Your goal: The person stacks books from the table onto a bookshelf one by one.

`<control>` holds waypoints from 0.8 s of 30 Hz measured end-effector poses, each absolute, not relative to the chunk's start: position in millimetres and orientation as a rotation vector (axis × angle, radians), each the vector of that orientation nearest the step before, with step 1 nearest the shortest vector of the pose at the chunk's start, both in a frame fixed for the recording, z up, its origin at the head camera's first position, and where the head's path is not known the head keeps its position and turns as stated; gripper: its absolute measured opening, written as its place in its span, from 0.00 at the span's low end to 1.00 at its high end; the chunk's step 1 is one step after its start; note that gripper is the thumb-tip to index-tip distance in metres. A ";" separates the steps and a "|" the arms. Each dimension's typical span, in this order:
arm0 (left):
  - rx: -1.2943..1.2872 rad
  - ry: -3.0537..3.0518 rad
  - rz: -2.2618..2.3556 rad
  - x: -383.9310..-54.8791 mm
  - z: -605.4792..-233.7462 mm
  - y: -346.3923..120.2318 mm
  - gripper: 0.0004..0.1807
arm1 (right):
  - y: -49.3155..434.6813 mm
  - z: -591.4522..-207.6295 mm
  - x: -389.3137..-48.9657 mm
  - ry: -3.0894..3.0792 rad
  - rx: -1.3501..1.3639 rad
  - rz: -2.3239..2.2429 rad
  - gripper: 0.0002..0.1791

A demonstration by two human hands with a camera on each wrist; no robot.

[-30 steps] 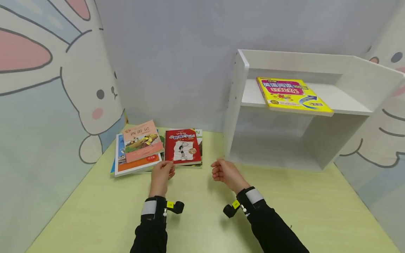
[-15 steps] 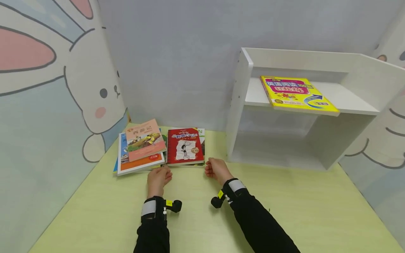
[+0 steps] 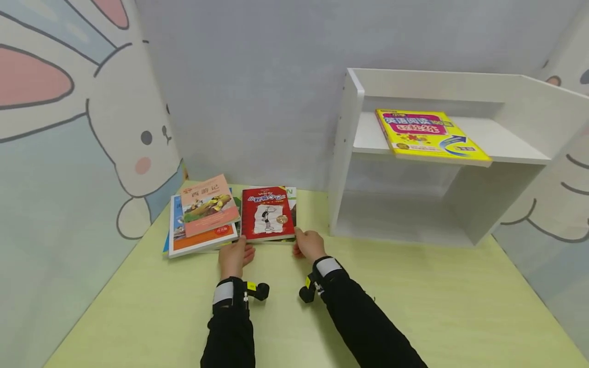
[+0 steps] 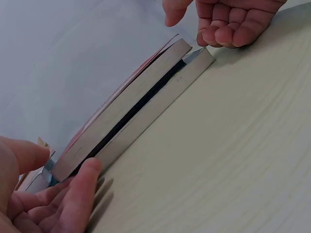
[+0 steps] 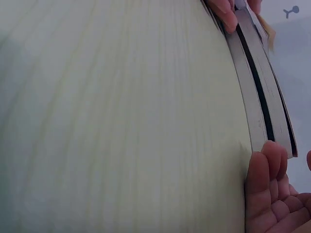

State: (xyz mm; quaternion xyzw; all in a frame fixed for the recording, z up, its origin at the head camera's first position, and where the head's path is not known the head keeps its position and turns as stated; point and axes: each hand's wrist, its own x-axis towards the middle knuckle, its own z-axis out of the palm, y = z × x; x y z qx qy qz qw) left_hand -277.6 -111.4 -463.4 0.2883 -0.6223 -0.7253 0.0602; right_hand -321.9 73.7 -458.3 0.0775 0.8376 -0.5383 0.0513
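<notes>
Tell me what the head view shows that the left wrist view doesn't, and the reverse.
Only the head view: the yellow book on the white bookshelf, and the rabbit mural.
Only the left wrist view: the dark strip between the page edges of the red Wimpy Kid paperback and the book beneath.
Both: that paperback, left hand, right hand, pale tabletop.

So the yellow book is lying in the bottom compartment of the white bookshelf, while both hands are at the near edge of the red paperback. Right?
Not quite: the head view shows the yellow book lying on the upper shelf of the white bookshelf. The left hand and right hand are at the red paperback's near edge.
</notes>
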 end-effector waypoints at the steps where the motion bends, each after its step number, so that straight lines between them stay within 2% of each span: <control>1: 0.886 -1.895 -2.168 -279.0 -464.1 -110.6 0.27 | 72.7 -458.7 -322.6 2.581 0.227 -1.595 0.25; 9: 0.887 -2.065 -1.973 -287.0 -468.9 -106.9 0.25 | 71.9 -461.0 -330.8 2.729 0.151 -1.304 0.35; 18: 0.705 -2.190 -2.231 -275.9 -464.8 -112.1 0.19 | 80.0 -461.0 -334.9 2.397 0.322 -1.596 0.34; 24: 0.683 -2.303 -2.305 -272.9 -461.8 -120.4 0.19 | 80.7 -459.3 -336.7 2.358 0.297 -1.613 0.34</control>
